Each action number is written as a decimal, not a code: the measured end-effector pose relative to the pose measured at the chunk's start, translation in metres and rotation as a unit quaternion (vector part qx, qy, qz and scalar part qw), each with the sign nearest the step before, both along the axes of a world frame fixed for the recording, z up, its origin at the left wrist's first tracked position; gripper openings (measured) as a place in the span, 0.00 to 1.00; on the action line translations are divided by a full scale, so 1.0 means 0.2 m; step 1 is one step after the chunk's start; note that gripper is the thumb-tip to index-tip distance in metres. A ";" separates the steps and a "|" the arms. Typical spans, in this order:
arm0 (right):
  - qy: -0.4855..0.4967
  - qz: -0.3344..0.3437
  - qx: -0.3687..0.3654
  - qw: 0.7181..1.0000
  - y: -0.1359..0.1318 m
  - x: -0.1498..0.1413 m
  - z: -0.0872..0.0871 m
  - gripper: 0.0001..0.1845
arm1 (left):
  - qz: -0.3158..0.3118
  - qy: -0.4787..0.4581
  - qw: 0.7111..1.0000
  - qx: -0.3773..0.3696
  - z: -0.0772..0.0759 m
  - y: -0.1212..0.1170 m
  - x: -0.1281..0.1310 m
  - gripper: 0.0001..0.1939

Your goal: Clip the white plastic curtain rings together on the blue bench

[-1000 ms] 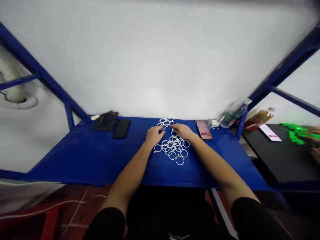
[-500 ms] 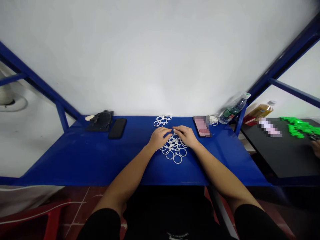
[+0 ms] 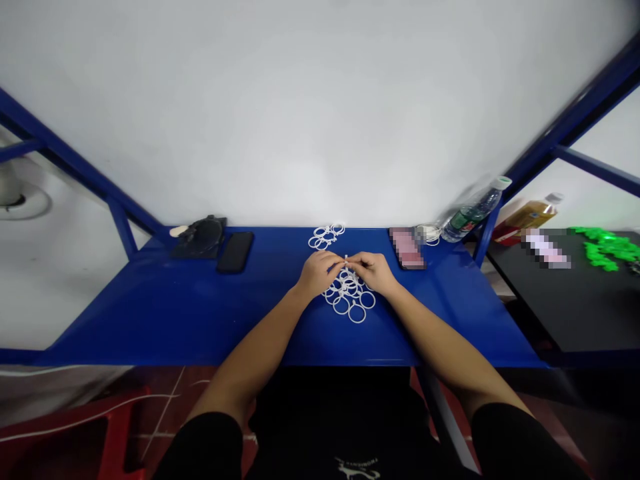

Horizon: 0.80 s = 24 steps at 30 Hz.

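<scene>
A pile of white plastic rings [image 3: 350,298] lies on the blue table [image 3: 200,313] in front of me. My left hand [image 3: 319,273] and my right hand [image 3: 373,271] meet just above the pile's far edge. Both hands pinch a single white ring [image 3: 347,264] between their fingertips. A smaller cluster of white rings [image 3: 326,235] sits farther back near the wall.
A black phone [image 3: 235,251] and a black pouch [image 3: 200,237] lie at the back left. A pink phone [image 3: 406,247], a coil of white rings [image 3: 428,234] and a water bottle [image 3: 473,210] stand at the back right. A black table [image 3: 565,300] with green pieces [image 3: 607,247] is to the right.
My hands have come together from apart over the pile and now pinch one ring between them. The view has steadied and shifted slightly.
</scene>
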State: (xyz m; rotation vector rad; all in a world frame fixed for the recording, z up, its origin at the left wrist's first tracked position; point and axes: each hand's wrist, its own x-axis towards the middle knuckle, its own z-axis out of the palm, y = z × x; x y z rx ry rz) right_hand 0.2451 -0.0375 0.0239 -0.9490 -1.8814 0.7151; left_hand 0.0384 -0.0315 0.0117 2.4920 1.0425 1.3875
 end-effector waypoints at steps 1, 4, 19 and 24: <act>0.005 0.004 -0.014 1.000 0.00 0.00 0.00 0.16 | -0.001 0.004 1.000 -0.001 0.00 0.00 0.00 0.09; 0.003 0.007 -0.023 1.000 0.00 0.00 0.01 0.16 | -0.002 0.021 1.000 -0.009 0.00 0.00 0.00 0.10; -0.240 -0.021 0.139 0.960 0.03 0.07 0.03 0.13 | 0.206 0.078 0.964 -0.151 -0.13 0.23 -0.20 0.23; -0.244 -0.009 0.130 0.961 0.03 0.07 0.03 0.13 | 0.215 0.116 0.955 -0.171 -0.12 0.22 -0.20 0.17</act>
